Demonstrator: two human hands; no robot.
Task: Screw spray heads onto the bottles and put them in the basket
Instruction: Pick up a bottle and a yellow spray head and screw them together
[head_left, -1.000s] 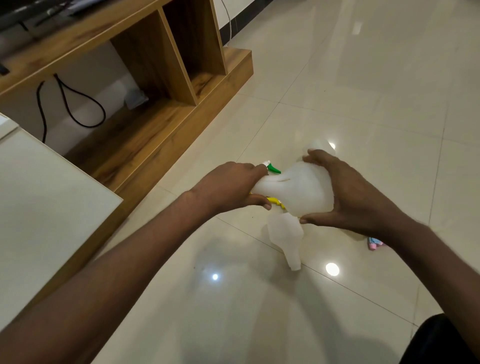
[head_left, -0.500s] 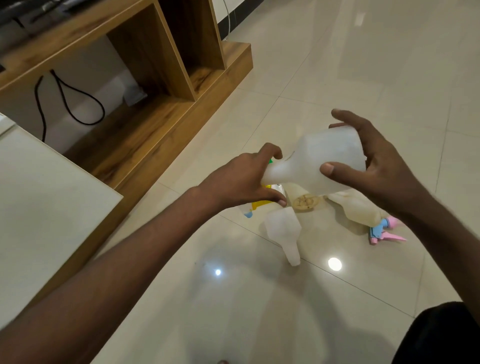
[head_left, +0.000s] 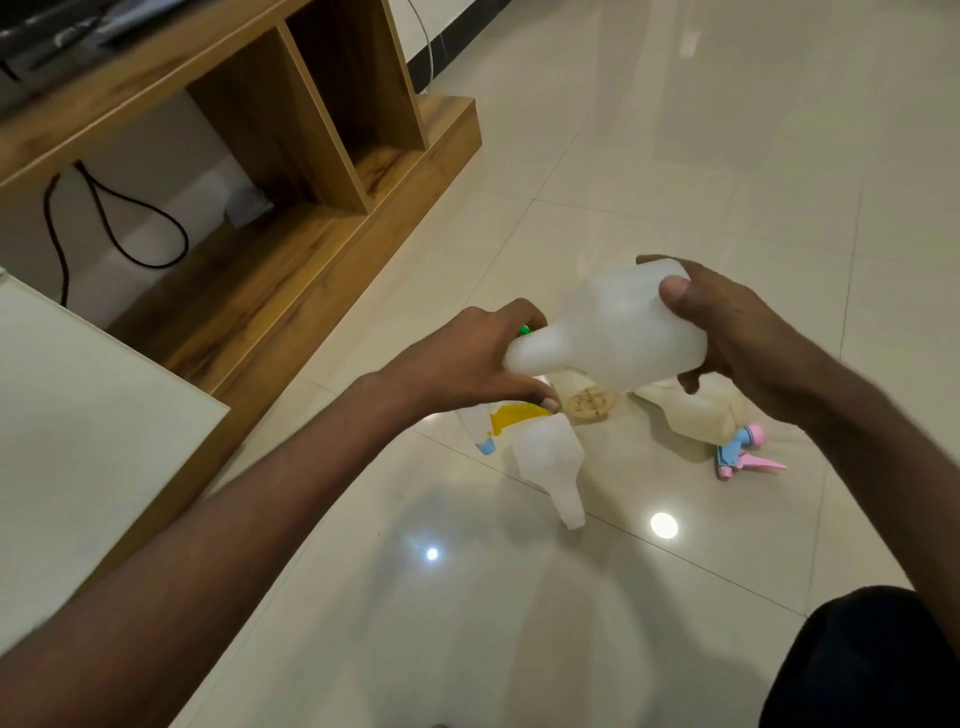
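A translucent white bottle (head_left: 618, 332) lies sideways in the air between my hands. My right hand (head_left: 727, 338) grips its body. My left hand (head_left: 467, 358) is closed over the neck, wrapped around a green spray head (head_left: 524, 329) of which only a tip shows. On the floor below lie another white bottle (head_left: 550, 462) with no head, a bottle (head_left: 691, 410) fitted with a pink and blue spray head (head_left: 743, 449), and a yellow and blue spray head (head_left: 504, 423) partly hidden by my left hand. No basket is in view.
A wooden TV unit (head_left: 291, 249) with open shelves and a black cable (head_left: 119, 223) runs along the left. A white tabletop (head_left: 78, 415) sits at the lower left. A small round tan disc (head_left: 592, 402) lies on the glossy tiled floor (head_left: 675, 156).
Both hands have lifted the bottle up and away from the pile, which uncovers the bottles and spray heads on the floor. The right hand has shifted its grip around the bottle's body.
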